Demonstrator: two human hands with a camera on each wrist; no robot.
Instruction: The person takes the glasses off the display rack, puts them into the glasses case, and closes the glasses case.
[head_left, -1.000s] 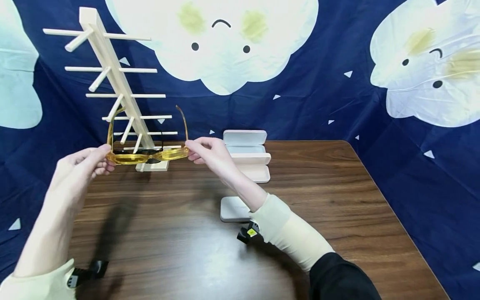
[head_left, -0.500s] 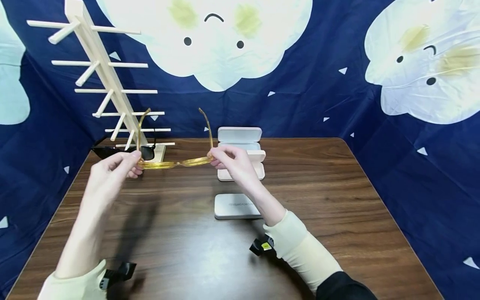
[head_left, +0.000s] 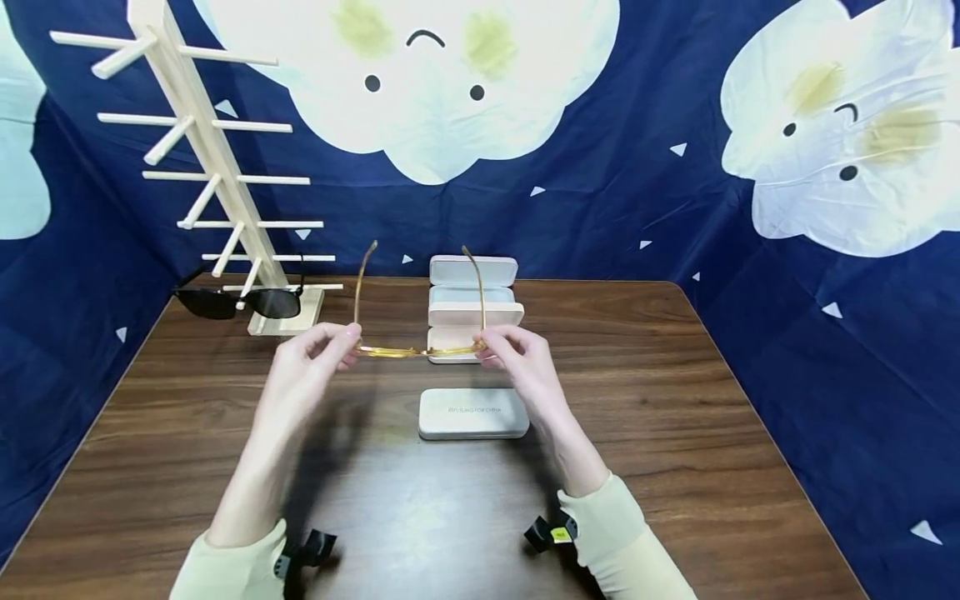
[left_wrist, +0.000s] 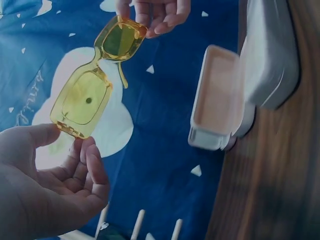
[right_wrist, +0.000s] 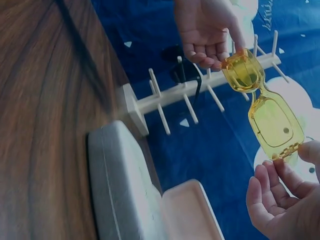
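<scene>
A pair of yellow see-through sunglasses (head_left: 395,352) is held level above the table, its temples unfolded and pointing away from me. My left hand (head_left: 309,367) pinches the left hinge corner between thumb and fingers. At the opposite corner, my right hand (head_left: 525,367) pinches the frame the same way. Both wrist views show the yellow lenses (left_wrist: 82,100) clearly, with the hinges (right_wrist: 287,151) right at the fingertips. Behind the glasses, in the head view, lie open glasses cases (head_left: 472,293). A closed pale glasses case (head_left: 474,413) lies on the table just nearer to me.
At the back left stands a wooden peg rack (head_left: 213,158) with several rows of pegs. Black sunglasses (head_left: 273,303) hang on its low pegs. A dark blue cloth with clouds (head_left: 600,225) hangs behind the brown wooden table (head_left: 637,400).
Both hands have carried the yellow sunglasses rightward and nearer, away from the rack to in front of the open cases. The black sunglasses on the rack now show fully.
</scene>
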